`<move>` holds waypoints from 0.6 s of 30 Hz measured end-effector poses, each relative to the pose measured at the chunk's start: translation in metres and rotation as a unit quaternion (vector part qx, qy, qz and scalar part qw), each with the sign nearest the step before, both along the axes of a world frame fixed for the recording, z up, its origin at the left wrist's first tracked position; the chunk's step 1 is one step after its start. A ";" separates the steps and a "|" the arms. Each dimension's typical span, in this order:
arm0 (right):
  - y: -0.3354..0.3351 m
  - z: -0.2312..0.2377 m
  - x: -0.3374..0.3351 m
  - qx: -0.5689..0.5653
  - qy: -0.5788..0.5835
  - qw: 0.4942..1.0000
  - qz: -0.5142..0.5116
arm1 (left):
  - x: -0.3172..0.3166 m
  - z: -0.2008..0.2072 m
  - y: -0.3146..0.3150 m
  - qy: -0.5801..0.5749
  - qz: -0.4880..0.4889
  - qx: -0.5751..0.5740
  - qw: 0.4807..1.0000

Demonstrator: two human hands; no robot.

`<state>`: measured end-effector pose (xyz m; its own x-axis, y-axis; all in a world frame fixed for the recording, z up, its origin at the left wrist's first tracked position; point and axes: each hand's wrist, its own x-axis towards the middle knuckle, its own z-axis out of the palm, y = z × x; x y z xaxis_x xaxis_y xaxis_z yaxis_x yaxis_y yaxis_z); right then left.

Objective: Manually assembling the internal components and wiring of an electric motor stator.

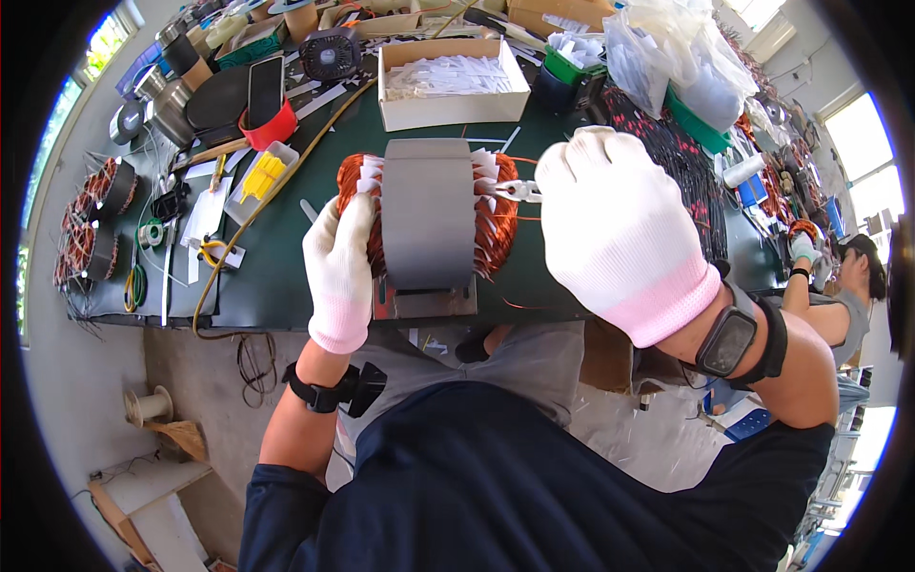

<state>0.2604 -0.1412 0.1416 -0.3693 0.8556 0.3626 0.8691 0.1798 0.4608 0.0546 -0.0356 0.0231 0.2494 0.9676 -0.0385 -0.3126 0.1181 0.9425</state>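
In front of me, a motor stator (429,214) lies on its side, with a grey cylindrical core, copper windings bulging at both ends and white insulation paper tips between them. It rests on a low metal stand (434,303) at the table's near edge. My left hand (340,257), in a white and pink knitted glove, grips the stator's left end at the winding. My right hand (620,229), gloved alike, is closed around pliers (519,191); their handles are hidden in the fist. The jaws touch the paper tips at the stator's right end, beside loose copper wires.
A white box (453,91) of paper strips stands behind the stator. Left are a yellow-filled tray (262,176), a red phone holder (270,124), scissors (135,286) and more stators (100,191). Dark wires (667,162) cover the right side; a co-worker (848,286) sits beyond.
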 end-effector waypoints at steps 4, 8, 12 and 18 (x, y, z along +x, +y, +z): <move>0.011 0.012 0.009 -0.081 -0.041 0.995 0.034 | -0.003 -0.003 -0.001 0.001 0.005 0.014 1.000; 0.012 0.020 0.012 -0.083 -0.012 0.996 0.021 | -0.002 -0.006 0.000 0.026 0.018 0.029 0.999; 0.019 0.015 0.011 -0.075 -0.010 0.996 0.047 | -0.001 -0.008 0.001 0.042 0.022 0.028 0.998; 0.025 0.014 0.003 -0.075 -0.056 0.994 0.060 | -0.003 -0.009 0.003 0.063 0.023 0.037 0.997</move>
